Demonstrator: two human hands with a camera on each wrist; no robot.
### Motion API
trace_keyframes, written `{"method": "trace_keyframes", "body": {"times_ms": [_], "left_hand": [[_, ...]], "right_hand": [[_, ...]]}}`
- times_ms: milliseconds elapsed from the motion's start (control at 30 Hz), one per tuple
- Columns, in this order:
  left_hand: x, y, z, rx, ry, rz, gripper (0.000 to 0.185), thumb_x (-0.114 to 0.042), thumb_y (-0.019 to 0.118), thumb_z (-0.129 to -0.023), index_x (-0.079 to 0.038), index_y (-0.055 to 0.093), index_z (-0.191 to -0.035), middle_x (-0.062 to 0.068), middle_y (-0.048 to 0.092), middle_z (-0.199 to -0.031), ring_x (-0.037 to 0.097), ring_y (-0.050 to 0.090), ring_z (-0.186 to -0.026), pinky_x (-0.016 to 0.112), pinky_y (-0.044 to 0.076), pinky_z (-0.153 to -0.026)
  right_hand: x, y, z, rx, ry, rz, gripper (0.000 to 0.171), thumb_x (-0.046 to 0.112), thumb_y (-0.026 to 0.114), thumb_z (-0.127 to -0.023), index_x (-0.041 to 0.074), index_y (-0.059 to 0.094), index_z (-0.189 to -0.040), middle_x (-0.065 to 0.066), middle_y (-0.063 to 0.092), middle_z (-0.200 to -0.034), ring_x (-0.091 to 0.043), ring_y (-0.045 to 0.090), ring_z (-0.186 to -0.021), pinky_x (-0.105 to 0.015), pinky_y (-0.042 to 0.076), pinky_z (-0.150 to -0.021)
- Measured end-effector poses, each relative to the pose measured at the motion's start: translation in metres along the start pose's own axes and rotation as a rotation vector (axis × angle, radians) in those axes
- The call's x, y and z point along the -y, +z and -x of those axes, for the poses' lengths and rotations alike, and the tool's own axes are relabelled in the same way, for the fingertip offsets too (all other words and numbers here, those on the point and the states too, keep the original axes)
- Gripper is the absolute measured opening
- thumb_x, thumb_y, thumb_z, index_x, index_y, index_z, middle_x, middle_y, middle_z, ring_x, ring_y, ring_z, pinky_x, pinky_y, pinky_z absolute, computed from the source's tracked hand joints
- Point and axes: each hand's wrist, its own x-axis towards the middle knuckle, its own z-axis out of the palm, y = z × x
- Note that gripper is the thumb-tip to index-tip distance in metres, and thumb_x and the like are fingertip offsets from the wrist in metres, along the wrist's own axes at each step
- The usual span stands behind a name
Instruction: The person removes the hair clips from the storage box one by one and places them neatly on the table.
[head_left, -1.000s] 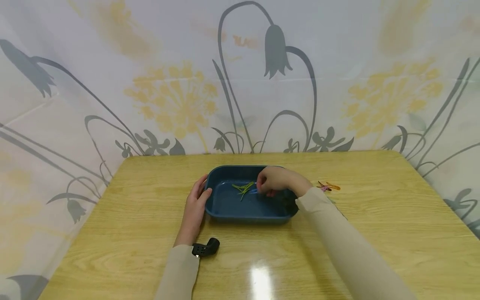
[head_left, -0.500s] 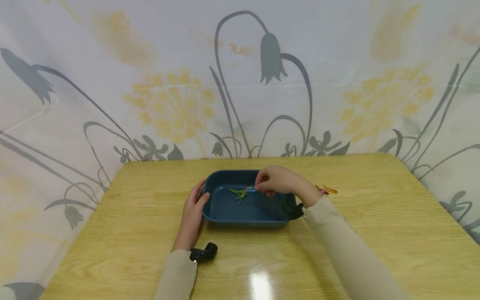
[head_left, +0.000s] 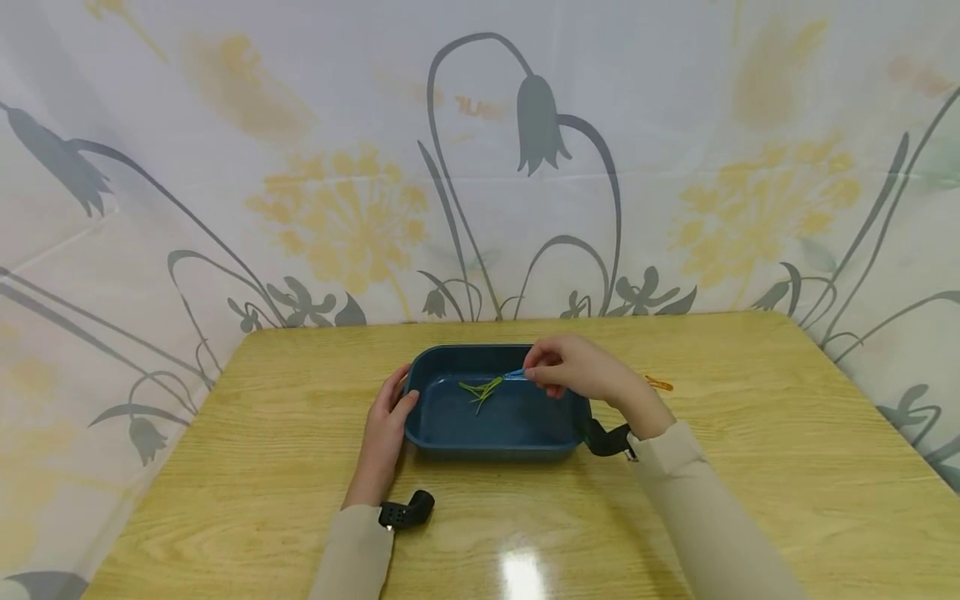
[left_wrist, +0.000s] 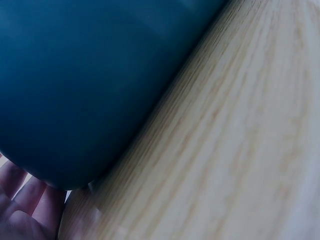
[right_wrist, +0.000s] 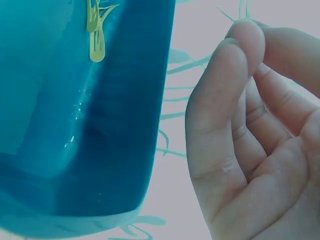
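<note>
Since the earlier frames the right hand (head_left: 577,371) has lifted and drawn back toward the tray's right side, now above the blue tray (head_left: 450,437), thumb and fingers pinching a small blue clip (head_left: 515,375) that is raised above the tray floor. Left hand (head_left: 384,429) rests against the tray's left wall with fingers fairly straight, thumb on the rim; the green clips (head_left: 480,389) lie on the tray floor just left of the blue clip. An orange clip (head_left: 659,383) lies on the wooden table (head_left: 750,467) right of the tray, partly hidden behind the right wrist.
</note>
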Motion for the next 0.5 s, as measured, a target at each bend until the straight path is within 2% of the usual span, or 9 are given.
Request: {"method": "trace_keyframes", "body": {"times_ms": [167,333,500], "left_hand": [[-0.001,0.000,0.001,-0.002,-0.005,-0.001,0.045,-0.021,0.049,-0.095,-0.020,0.039,-0.139,0.004,0.038,-0.143,0.018,0.031,-0.134,0.041,0.024,-0.110],[-0.001,0.000,0.001,-0.002,-0.005,-0.007,0.045,-0.024,0.049,-0.095,-0.022,0.039,-0.139,0.002,0.038,-0.143,0.017,0.032,-0.133,0.041,0.024,-0.110],[0.001,-0.001,0.001,-0.002,-0.003,-0.013,0.045,-0.023,0.049,-0.095,-0.021,0.040,-0.139,0.003,0.038,-0.143,0.018,0.032,-0.133,0.042,0.024,-0.110]], "right_hand": [[-0.004,0.000,0.010,-0.035,-0.004,-0.041,0.019,0.026,0.057,-0.091,0.010,0.061,-0.100,-0.007,0.059,-0.077,-0.022,0.056,-0.066,-0.046,0.049,-0.070],[-0.009,0.002,0.022,-0.085,0.002,-0.098,0.019,0.027,0.058,-0.091,0.011,0.061,-0.099,-0.013,0.059,-0.081,-0.024,0.054,-0.066,-0.042,0.049,-0.066],[-0.013,0.007,0.029,-0.104,-0.008,-0.138,0.019,0.028,0.058,-0.091,0.011,0.061,-0.098,-0.014,0.059,-0.085,-0.025,0.055,-0.068,-0.038,0.049,-0.067]]}}
